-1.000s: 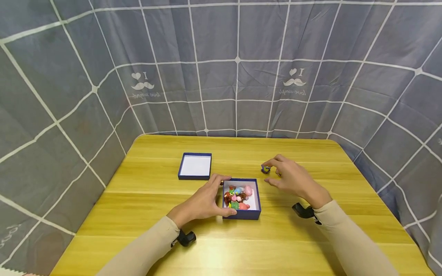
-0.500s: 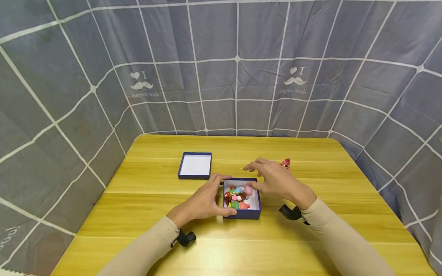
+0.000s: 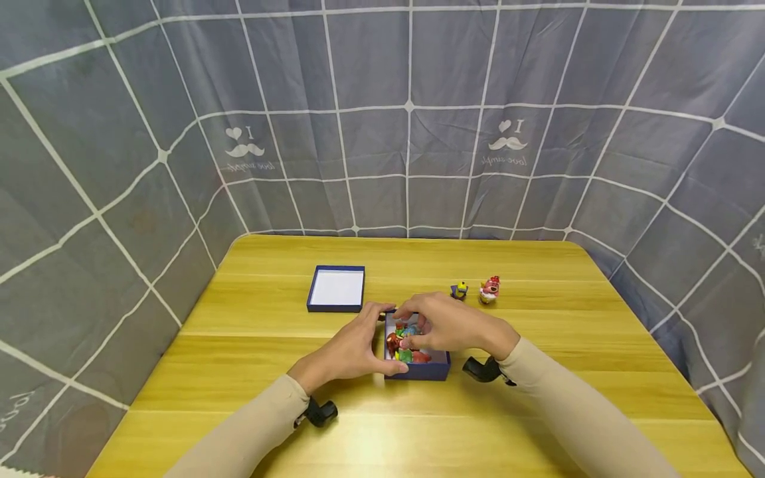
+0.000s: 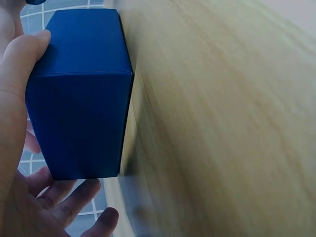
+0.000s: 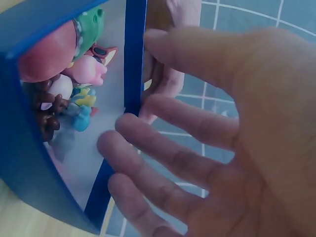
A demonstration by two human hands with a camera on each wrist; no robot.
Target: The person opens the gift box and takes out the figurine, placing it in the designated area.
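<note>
A blue box with a white inside stands on the table, full of small toy figurines. My left hand grips it from the left, thumb at the front wall and fingers round the back. In the right wrist view the box holds a pink figurine, a green one, a brown one and a blue-and-yellow one. Over the open box is my right hand, its fingers spread and bent a little, with nothing between them. It hides part of the contents in the head view.
Behind the right hand stand two figurines, a small yellow-and-blue one and a pink-and-red one. A shallow blue box lid lies at the back left, white inside up. A grey checked curtain hangs behind the wooden table.
My right hand has left the yellow-and-blue figurine standing on the table and moved left over the box. The left hand and the box have stayed in place.
</note>
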